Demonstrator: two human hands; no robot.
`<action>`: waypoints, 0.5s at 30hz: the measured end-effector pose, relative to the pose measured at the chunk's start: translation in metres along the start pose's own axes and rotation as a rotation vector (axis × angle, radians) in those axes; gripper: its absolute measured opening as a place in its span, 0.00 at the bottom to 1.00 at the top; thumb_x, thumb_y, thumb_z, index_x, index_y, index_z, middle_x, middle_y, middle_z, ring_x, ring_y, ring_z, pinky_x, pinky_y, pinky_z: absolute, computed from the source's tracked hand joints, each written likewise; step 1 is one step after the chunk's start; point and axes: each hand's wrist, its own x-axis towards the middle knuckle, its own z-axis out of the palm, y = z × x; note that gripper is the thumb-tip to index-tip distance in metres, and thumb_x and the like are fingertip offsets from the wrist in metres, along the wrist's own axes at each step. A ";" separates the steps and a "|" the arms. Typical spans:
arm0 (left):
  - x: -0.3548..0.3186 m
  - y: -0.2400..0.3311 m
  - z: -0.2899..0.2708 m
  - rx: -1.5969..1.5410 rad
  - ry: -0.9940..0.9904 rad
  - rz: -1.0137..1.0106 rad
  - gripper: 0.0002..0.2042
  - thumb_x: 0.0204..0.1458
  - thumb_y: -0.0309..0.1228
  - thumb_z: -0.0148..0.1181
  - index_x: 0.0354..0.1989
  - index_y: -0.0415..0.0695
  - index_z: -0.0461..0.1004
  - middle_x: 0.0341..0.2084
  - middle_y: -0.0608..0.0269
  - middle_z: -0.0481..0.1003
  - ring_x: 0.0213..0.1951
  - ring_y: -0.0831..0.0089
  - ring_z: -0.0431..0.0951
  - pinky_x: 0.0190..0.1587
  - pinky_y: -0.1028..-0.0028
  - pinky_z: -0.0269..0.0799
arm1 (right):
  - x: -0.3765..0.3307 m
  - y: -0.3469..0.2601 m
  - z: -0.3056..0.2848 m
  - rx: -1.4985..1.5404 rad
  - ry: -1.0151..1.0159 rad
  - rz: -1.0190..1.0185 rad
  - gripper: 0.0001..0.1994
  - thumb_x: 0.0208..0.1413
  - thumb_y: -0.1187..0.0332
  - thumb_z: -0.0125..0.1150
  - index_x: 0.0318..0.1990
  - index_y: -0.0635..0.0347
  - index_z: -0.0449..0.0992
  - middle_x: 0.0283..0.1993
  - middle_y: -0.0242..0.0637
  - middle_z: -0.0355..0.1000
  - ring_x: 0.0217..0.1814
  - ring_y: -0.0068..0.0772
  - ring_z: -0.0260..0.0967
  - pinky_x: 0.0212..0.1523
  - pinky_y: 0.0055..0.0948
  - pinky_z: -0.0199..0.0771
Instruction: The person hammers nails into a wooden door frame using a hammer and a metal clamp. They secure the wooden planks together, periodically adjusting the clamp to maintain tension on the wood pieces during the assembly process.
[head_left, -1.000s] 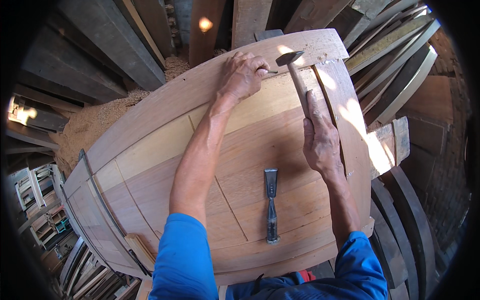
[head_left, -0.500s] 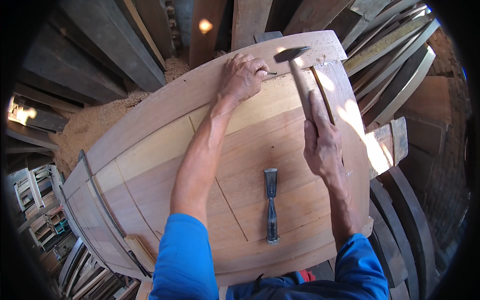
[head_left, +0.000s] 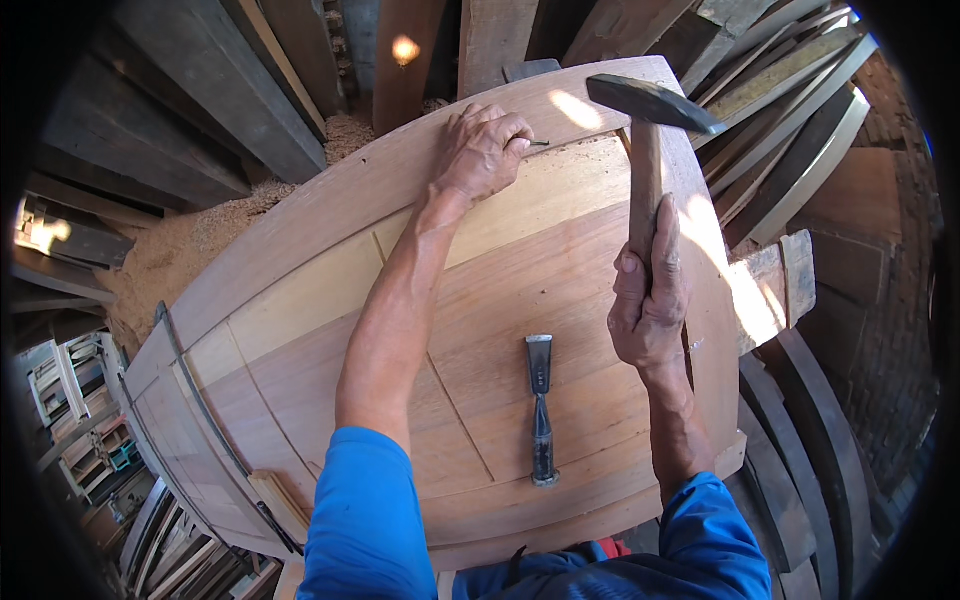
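Note:
A large wooden panel point(head_left: 520, 290), framed like a door, lies flat beneath both arms. Near its far rail my left hand point(head_left: 484, 150) rests closed, pinching a thin dark metal pin point(head_left: 540, 143) that sticks out past the fingers along the seam. Whether the pin is a nail or a punch cannot be made out. My right hand point(head_left: 655, 305) grips the wooden handle of a hammer point(head_left: 646, 190), thumb and fingers along the handle, its dark head raised over the panel's far right corner. Between my forearms lies a wide chisel point(head_left: 541, 410), blade pointing away.
Long clamps point(head_left: 205, 395) cross the panel's left part, beside a small wood block point(head_left: 278, 505). Sawdust point(head_left: 180, 245) heaps beyond the far left edge. Thick timber planks point(head_left: 180, 90) stand around the far side, and curved wooden pieces point(head_left: 815, 450) are stacked at the right.
The hammer has swung up and to the right, its head now larger in view and farther from the pin. My left hand stays at the seam.

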 end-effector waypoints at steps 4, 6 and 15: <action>-0.001 -0.001 0.000 0.006 -0.029 0.011 0.04 0.53 0.31 0.65 0.36 0.48 0.80 0.30 0.60 0.75 0.42 0.59 0.74 0.52 0.58 0.68 | 0.025 -0.006 0.001 -0.152 -0.372 0.307 0.30 0.62 0.78 0.53 0.73 0.64 0.59 0.57 0.67 0.73 0.53 0.59 0.78 0.53 0.47 0.77; -0.002 -0.002 -0.003 0.010 -0.044 0.009 0.04 0.53 0.31 0.64 0.36 0.49 0.79 0.30 0.60 0.75 0.42 0.59 0.74 0.52 0.58 0.68 | 0.035 -0.014 -0.004 -0.086 -0.353 0.303 0.30 0.62 0.78 0.53 0.73 0.64 0.60 0.56 0.66 0.74 0.54 0.59 0.78 0.54 0.47 0.77; 0.000 -0.003 -0.001 -0.001 -0.087 -0.028 0.04 0.53 0.31 0.64 0.36 0.50 0.80 0.31 0.61 0.75 0.44 0.60 0.75 0.55 0.57 0.66 | 0.021 0.004 -0.004 -0.092 -0.273 0.290 0.30 0.65 0.74 0.53 0.75 0.55 0.59 0.34 0.59 0.76 0.32 0.58 0.76 0.37 0.47 0.75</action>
